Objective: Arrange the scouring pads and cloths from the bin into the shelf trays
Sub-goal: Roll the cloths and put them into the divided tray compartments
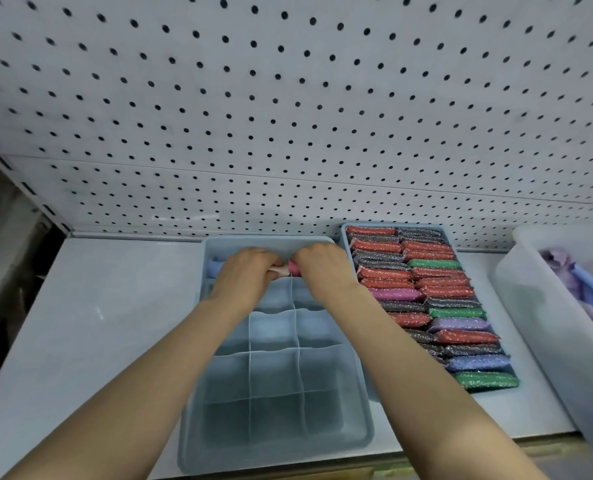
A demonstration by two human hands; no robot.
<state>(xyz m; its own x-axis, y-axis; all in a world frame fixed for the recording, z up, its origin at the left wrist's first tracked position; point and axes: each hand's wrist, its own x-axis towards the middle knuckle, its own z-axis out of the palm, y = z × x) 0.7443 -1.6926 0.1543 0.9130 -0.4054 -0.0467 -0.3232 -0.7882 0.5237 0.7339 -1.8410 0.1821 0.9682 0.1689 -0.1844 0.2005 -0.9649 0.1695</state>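
Reaching to the far row of the blue divided tray (353, 407), both hands meet over one compartment at 12 o'clock of the tray. The left hand (244, 271) and the right hand (322, 268) have curled fingers and together pinch a pink cloth (292, 268) between them. At 9 o'clock from the hands, a light blue cloth (214, 266) lies in the next compartment. At 3 o'clock stands a second tray (344, 233) full of glittery scouring pads (437, 292). At the right edge, a white bin (544, 306) holds purple and blue cloths (565, 268).
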